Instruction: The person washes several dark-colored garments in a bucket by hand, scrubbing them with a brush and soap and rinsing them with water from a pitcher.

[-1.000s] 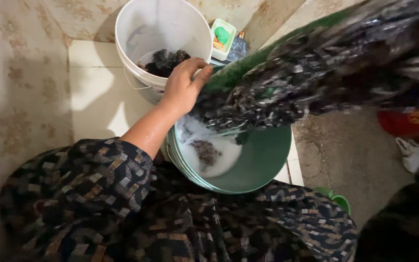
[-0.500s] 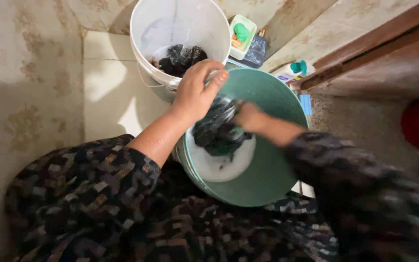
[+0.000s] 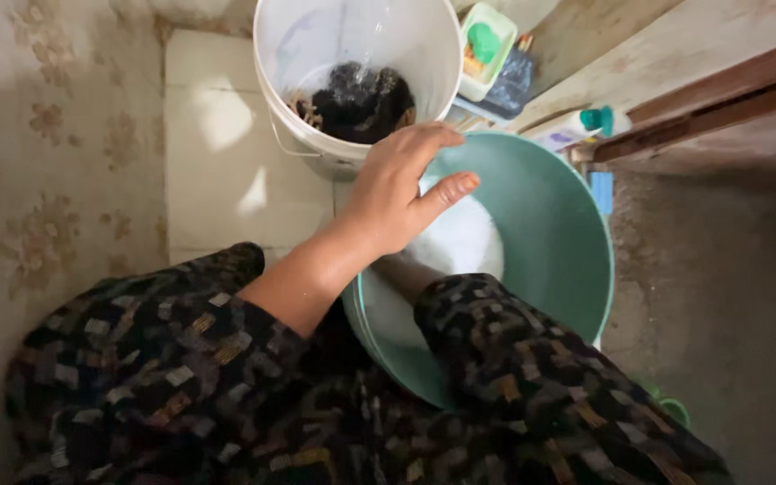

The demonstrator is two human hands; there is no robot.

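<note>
**Hand Poised Over Wash Basin Beside Bucket of Dark Laundry**

A patterned dark sleeve (image 3: 181, 359) is seen nearest the camera, from which the left hand (image 3: 397, 193) is extended, fingers spread and open, holding nothing, above the near rim of a green basin (image 3: 559, 242). The right hand is hidden beneath it; only its forearm and sleeve (image 3: 496, 332) are seen reaching into the basin's white suds (image 3: 464, 242), so its grip cannot be told. Just beyond, touching or nearly touching the basin, a white bucket (image 3: 289, 54) is stood, with dark wet cloth (image 3: 357, 103) lying inside. Suds could be slopped over the basin's rim if it were tipped by the leaning arms, and the tiled floor (image 3: 217, 171) might be left slippery. Past the bucket, a green soap dish (image 3: 487, 45) and a plastic bottle (image 3: 577, 126) are set against a wooden threshold (image 3: 720, 99); bare concrete (image 3: 702, 296) lies right.
</note>
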